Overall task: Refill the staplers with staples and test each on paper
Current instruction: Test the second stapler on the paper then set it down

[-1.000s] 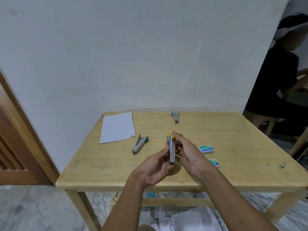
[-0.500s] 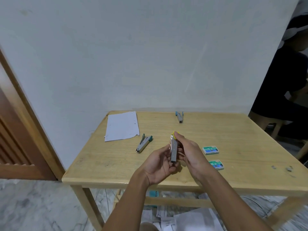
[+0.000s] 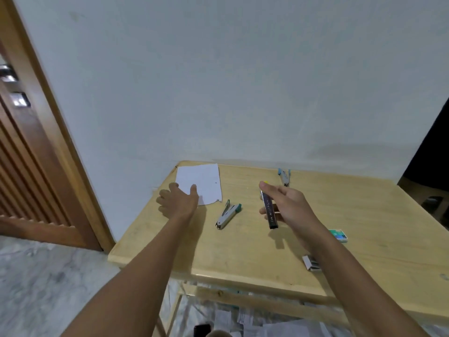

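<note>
Both forearms bare right up to the frame edge, slim, plain skin. left hand (image 3: pixel 178 203) and right hand (image 3: pixel 289 205) bare as well. Blur hides finer detail.

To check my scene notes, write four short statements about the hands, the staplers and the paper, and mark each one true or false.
1. The right hand holds the yellow-tipped stapler above the table. True.
2. The left hand grips a staple box. False: it is open at the paper's near edge and holds nothing.
3. The green stapler lies on the table between the two hands. True.
4. The blue stapler lies on the paper. False: it lies on bare table near the far edge, apart from the paper.
</note>
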The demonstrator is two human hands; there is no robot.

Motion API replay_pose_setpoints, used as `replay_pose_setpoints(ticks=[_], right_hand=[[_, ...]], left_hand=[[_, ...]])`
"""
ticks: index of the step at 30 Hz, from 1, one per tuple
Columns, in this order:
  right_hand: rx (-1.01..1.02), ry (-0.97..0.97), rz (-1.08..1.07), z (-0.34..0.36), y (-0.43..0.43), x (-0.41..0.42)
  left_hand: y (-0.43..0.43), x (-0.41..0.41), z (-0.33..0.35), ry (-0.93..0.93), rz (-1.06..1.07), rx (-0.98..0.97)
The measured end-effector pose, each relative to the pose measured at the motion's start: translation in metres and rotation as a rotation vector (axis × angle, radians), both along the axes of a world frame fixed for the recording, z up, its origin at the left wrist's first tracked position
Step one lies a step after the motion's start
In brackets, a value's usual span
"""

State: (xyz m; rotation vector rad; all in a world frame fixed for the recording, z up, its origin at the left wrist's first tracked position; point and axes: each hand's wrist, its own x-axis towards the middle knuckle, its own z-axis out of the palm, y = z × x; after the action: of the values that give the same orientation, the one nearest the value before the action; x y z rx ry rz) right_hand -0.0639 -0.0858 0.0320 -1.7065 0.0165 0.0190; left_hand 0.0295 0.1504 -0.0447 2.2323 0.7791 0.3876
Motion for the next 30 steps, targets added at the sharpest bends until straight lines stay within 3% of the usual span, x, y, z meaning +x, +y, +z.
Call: replay_pose_setpoints(ticks=[5, 9, 12, 16, 20, 24, 27, 30], right_hand=[[0.003, -0.028, -0.006, 0.002, 0.002, 0.009], [0.033, -0.033, -0.034, -0.003, -0.002, 0.013], [0.072, -0.023, -0.063, -0.006, -0.003, 0.011], [0.1, -0.033, -0.074, -0.008, -0.003, 0.005], [0.115, -0.028, -0.067, -0.008, 0.0, 0.0], [0.117, -0.012, -0.074, -0.012, 0.001, -0.003], [0.15, 0.032, -0.076, -0.014, 0.001, -0.003], [0.309, 0.047, -0.046, -0.013, -0.002, -0.004]], left_hand=[[0.021, 0.033, -0.005, 0.25, -0.088, 0.168], [0.029, 0.055, 0.003, 0.353, -0.112, 0.027], [0.041, 0.063, 0.013, 0.457, -0.19, 0.053], [0.049, 0.068, 0.014, 0.46, -0.229, -0.004], [0.047, 0.062, 0.012, 0.39, -0.21, -0.073], [0.048, 0.051, -0.006, 0.149, -0.155, -0.251], [0.051, 0.036, -0.008, -0.111, -0.261, -0.464], [0.054, 0.008, 0.009, -0.273, -0.406, -0.616]])
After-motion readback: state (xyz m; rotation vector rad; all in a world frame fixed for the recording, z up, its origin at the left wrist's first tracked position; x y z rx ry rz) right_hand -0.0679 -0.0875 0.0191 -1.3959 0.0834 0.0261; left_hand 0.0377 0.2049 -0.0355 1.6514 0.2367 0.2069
